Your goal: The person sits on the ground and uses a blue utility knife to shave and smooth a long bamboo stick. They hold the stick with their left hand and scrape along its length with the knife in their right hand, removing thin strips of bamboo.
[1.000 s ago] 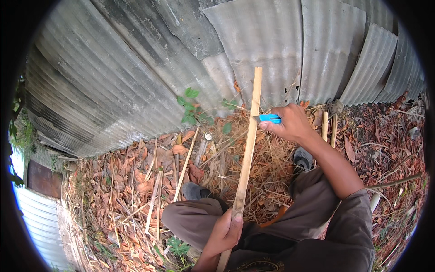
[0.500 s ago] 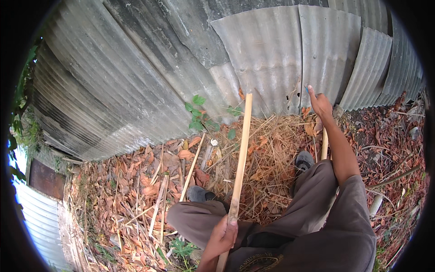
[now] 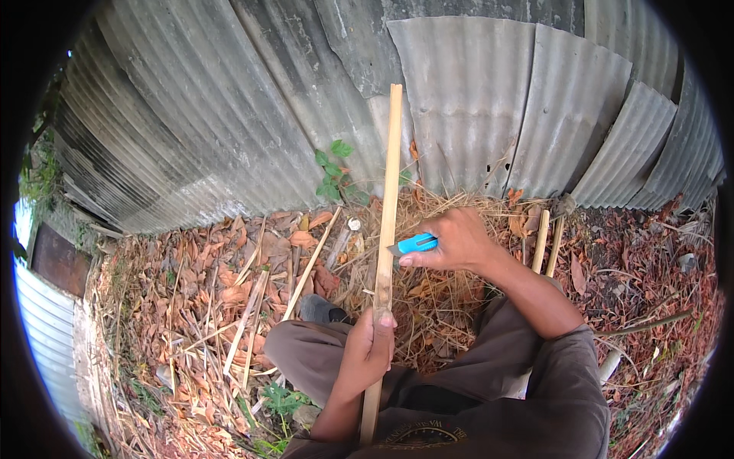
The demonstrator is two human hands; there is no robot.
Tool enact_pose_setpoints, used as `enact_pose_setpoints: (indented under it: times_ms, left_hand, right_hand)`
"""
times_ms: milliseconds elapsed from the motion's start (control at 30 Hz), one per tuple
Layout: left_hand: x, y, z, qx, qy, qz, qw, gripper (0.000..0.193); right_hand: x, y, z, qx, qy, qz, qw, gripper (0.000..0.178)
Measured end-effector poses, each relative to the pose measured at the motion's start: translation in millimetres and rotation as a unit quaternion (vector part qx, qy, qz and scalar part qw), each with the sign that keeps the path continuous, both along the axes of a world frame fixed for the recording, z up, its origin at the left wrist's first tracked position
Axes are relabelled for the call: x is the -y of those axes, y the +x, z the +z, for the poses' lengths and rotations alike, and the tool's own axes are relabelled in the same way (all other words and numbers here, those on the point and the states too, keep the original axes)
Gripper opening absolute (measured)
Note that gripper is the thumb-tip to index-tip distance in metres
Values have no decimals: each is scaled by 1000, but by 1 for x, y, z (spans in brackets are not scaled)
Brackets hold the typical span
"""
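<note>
soft, even daylight falls over your right hand (image 3: pixel 459 241), which shows little blur, and the grey metal fence (image 3: pixel 466 107); glare bleaches the pale sheet (image 3: pixel 47 344) at far left, while fisheye distortion bows the fence inside a black, blue-fringed border.

Outdoor ground (image 3: pixel 627 260), uneven, mostly covered by crisp brown and orange dry leaves (image 3: pixel 229 287). Straw-coloured dry grass (image 3: pixel 432 325) is matted at centre. On the leaves, left: long pale slim wooden strip (image 3: pixel 312 264), slanted; two shorter tan wooden strips (image 3: pixel 246 325) side by side, nearer the person. Grey weathered wood piece (image 3: pixel 338 249) near the long strip's far end. Right side: thin brown bare branch (image 3: pixel 650 323) over reddish litter; white cylindrical piece (image 3: pixel 609 367), material unclear.
</note>
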State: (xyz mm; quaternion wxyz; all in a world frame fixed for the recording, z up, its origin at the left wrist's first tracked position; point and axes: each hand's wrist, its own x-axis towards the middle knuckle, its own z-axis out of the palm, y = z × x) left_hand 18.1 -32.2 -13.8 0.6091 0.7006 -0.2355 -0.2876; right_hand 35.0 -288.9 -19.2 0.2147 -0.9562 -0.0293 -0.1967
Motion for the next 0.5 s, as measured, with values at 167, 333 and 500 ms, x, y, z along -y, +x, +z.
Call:
enact_pose_setpoints:
  times_ms: [167, 333, 500]
  left_hand:
    - [-2, -2, -8, 110, 71, 12, 991, 19]
    - [1, -4, -3, 106, 109, -11, 988, 18]
    - [8, -6, 1, 106, 111, -27, 988, 19]
  right_hand:
    - [1, 10, -12, 55, -43, 29, 997, 78]
    - [33, 30, -23, 112, -87, -45, 989, 78]
    - [60, 47, -29, 101, -65, -84, 989, 79]
